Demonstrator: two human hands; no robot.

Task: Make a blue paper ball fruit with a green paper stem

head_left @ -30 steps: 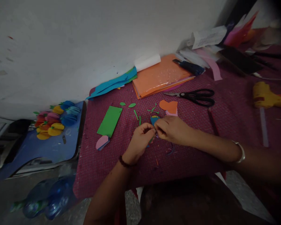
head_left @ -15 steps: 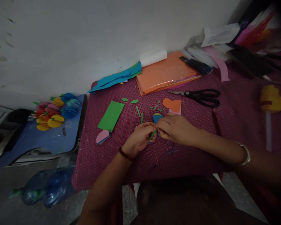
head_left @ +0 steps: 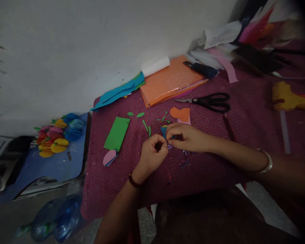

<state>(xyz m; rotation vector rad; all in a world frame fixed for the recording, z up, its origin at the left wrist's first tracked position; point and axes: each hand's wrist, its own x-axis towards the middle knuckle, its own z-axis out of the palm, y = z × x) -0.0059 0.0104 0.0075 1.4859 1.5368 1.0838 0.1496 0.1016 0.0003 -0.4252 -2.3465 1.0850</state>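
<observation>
My left hand (head_left: 155, 150) is closed in a pinch, its fingertips meeting those of my right hand (head_left: 189, 137) over the table. A narrow green strip showed at the left fingertips a moment ago; the fingers hide it now. My right hand is pinched too, and what lies in its tips is too small to make out. Just behind the hands lies a blue piece with a yellow edge (head_left: 164, 130), partly covered. Near them are loose green strips (head_left: 145, 125), thin green scraps (head_left: 164, 117), two green leaf shapes (head_left: 140, 115) and an orange cut-out (head_left: 181, 114).
Black-handled scissors (head_left: 210, 101) lie beyond my right hand. A green sheet (head_left: 117, 133) and pink-topped pieces (head_left: 110, 157) are at left. Orange sheets (head_left: 165, 83) lie along the wall. A yellow glue gun (head_left: 284, 96) is at right. Colourful pieces (head_left: 59, 145) sit on a blue surface (head_left: 53, 165).
The view has shifted, so the table's contents appear moved slightly left. My left hand has turned and its fingers curled further in, and the green strip has gone out of sight between the fingers.
</observation>
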